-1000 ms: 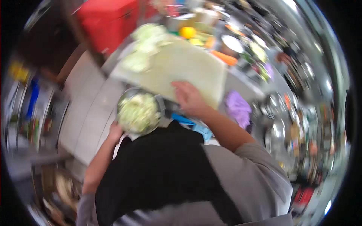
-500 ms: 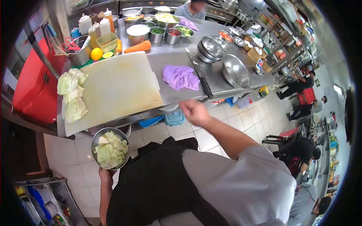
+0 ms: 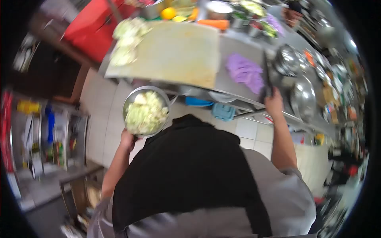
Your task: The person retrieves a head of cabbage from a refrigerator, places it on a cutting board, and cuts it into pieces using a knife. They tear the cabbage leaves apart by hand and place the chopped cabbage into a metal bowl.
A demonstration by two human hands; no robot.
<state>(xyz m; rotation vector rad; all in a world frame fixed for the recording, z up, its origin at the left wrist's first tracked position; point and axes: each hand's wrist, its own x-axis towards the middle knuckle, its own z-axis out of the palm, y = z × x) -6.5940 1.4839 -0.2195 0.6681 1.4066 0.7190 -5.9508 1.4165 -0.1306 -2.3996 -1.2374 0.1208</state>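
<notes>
My left hand grips the lower rim of a metal bowl filled with cut cabbage. The bowl is off the front edge of the counter. At the right, my right hand is at the handle of a large knife lying on the counter; blur hides how its fingers sit. A purple cloth lies just left of the knife. Pieces of cabbage rest along the left side of the cutting board.
Metal bowls stand right of the knife. A carrot, an orange fruit and small containers are behind the board. A red box is at the upper left, shelves at the left.
My right hand has moved right, from the counter's front edge near the cloth to the knife handle. The view has shifted and turned; my left hand still holds the bowl of cabbage.
</notes>
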